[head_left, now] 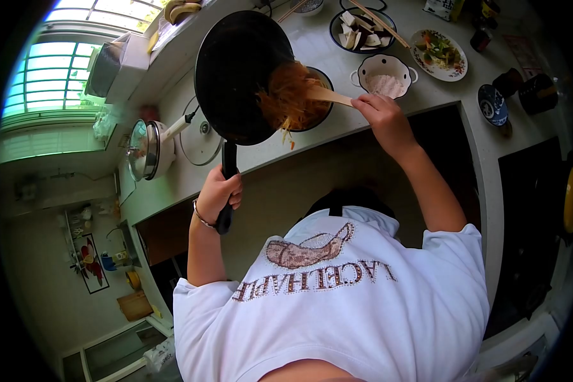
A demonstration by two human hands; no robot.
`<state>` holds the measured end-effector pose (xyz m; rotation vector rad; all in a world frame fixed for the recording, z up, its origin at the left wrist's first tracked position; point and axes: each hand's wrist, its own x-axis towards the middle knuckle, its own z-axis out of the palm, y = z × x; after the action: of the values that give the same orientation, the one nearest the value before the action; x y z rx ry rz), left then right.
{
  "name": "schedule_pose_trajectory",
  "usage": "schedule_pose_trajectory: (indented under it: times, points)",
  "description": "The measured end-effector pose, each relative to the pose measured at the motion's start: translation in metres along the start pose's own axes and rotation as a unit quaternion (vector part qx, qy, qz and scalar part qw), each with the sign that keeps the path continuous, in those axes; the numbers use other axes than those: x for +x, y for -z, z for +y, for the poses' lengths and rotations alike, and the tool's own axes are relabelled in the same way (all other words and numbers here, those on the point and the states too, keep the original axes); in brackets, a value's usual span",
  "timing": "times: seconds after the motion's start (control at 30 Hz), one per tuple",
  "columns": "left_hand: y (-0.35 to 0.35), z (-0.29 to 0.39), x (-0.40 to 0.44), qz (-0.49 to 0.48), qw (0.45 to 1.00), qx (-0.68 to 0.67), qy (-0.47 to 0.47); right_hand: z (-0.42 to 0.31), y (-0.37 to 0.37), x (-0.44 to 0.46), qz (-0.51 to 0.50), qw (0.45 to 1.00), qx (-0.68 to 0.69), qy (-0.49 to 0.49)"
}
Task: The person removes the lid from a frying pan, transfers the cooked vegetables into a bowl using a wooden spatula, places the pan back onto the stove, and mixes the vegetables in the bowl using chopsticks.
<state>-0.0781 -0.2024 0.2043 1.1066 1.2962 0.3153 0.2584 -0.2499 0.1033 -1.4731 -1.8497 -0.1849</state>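
Our left hand (223, 191) wraps around the pan handle (229, 157). Our right hand (379, 120) pinches a spatula (331, 95) touching shredded food (288, 95).

And here the pale counter (436, 94) is well covered: a glass lid (194, 140) is laid beside a white-handled pot (164, 149), a partly hidden bowl (328, 105) is set near the front edge, a dark-rimmed bowl (335, 37) is stationed behind, and a two-handled white bowl (382, 63) is flanked by a floral plate (452, 74), with a blue-patterned dish (492, 105) placed farther right
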Motion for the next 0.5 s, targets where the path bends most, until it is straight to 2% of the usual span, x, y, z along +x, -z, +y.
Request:
schedule_pose_trajectory:
  times: [0.17,0.37,0.5]
  points:
    - [-0.002,0.002,-0.001,0.014,1.0,0.012,0.01,0.019,-0.025,0.022,0.059,0.997,0.048,-0.031]
    - [-0.004,0.002,-0.004,0.013,1.0,0.021,0.001,0.042,-0.06,0.051,0.106,0.993,0.034,-0.028]
    - [-0.004,0.0,-0.004,0.016,1.0,0.017,0.003,0.047,-0.067,0.056,0.093,0.992,0.077,-0.043]
